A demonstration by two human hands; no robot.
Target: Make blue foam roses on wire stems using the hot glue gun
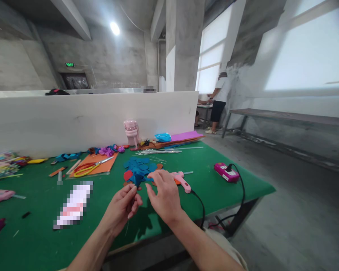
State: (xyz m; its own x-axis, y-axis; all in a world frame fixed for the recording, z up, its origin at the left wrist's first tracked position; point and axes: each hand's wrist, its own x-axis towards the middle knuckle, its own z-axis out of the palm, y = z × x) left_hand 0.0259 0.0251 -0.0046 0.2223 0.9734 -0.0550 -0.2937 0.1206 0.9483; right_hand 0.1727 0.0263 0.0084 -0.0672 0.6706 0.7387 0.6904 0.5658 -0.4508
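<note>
My left hand [124,201] pinches a blue felt flower [137,177] between thumb and forefinger, and a thin wire hangs below the fingers. Just to its right, my right hand [166,195] is curved with thumb and fingers apart, and nothing shows in it. A pink hot glue gun [183,183] lies beside and partly behind the right hand. Behind the flower is a pile of blue felt petals [141,164]. Beside the flower lies a red felt piece [127,175].
Scissors [92,168] rest on orange felt [109,162] at the left. Thin wires [158,152] and a pink bottle [131,133] are near the white partition [87,120]. A magenta power strip [226,172] with a black cord sits right. A person [219,98] stands beyond.
</note>
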